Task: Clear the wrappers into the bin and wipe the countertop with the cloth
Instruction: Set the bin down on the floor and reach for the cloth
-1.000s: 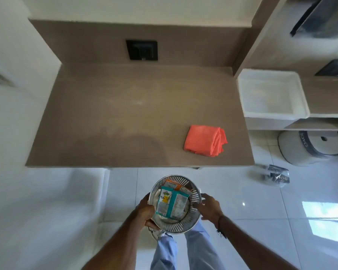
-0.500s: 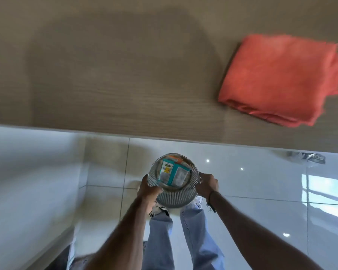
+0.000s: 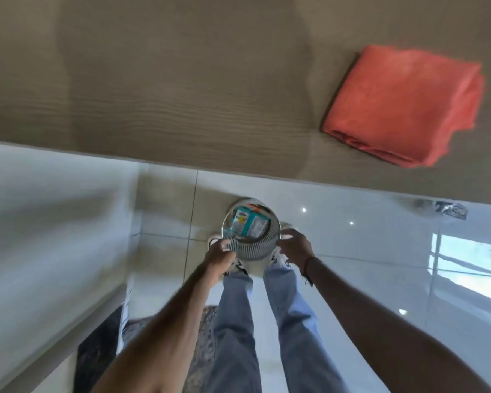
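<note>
A round metal mesh bin [image 3: 253, 248] is low down by my feet, just below the countertop's front edge. Teal and white wrappers [image 3: 248, 226] lie inside it. My left hand [image 3: 219, 258] grips the bin's left rim and my right hand [image 3: 294, 245] grips its right rim. A folded orange cloth [image 3: 403, 104] lies on the brown wood-grain countertop [image 3: 167, 89] at the right, near the front edge.
Glossy white floor tiles [image 3: 366, 245] spread below the counter. A crumpled clear plastic bag [image 3: 448, 209] lies on the floor at the right. A white cabinet side [image 3: 54, 222] stands at the left. My jeans and shoes are under the bin.
I have bent forward and lowered the bin toward the floor with both hands. The counter and cloth now fill the top of the view.
</note>
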Action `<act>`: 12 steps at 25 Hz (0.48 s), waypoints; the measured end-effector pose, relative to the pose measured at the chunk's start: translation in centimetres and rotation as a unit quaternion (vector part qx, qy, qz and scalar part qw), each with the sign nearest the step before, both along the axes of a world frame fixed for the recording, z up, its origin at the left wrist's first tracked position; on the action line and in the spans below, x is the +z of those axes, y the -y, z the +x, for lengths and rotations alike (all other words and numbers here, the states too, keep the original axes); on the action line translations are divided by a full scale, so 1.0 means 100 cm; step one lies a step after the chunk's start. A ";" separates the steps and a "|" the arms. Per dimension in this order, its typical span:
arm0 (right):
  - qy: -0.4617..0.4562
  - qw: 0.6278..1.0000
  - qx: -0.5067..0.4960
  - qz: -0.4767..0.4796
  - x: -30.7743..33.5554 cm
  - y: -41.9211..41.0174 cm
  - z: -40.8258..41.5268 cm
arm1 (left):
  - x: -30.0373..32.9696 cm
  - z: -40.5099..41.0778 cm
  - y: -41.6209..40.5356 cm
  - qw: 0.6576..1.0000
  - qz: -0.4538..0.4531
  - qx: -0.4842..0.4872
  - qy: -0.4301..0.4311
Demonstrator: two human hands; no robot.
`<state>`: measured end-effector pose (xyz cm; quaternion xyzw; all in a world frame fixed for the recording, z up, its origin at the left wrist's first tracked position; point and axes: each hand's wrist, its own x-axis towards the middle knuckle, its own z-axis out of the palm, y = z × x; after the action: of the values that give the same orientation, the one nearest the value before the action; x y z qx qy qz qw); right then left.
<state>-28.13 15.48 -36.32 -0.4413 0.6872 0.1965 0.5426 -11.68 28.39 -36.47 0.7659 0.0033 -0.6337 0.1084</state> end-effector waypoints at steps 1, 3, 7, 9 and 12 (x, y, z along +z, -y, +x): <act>0.009 1.000 0.022 -0.009 0.028 0.001 0.004 | 0.027 0.000 0.002 0.999 -0.024 -0.024 0.005; 0.042 0.999 0.031 -0.009 0.095 0.004 0.009 | 0.090 0.005 0.010 0.996 -0.071 -0.049 0.000; 0.113 0.992 -0.050 -0.017 0.204 0.017 0.015 | 0.200 0.020 0.036 0.979 -0.171 -0.103 0.037; 0.153 0.984 -0.073 -0.044 0.248 0.027 0.019 | 0.241 0.028 0.053 0.967 -0.230 -0.100 0.051; 0.220 0.961 -0.131 -0.105 0.300 0.042 0.024 | 0.288 0.041 0.086 0.948 -0.310 -0.057 0.034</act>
<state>-25.69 11.24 -6.33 -0.4341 0.6198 -0.0517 0.6518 -7.53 19.82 -7.68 0.7141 -0.2411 -0.5826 0.3041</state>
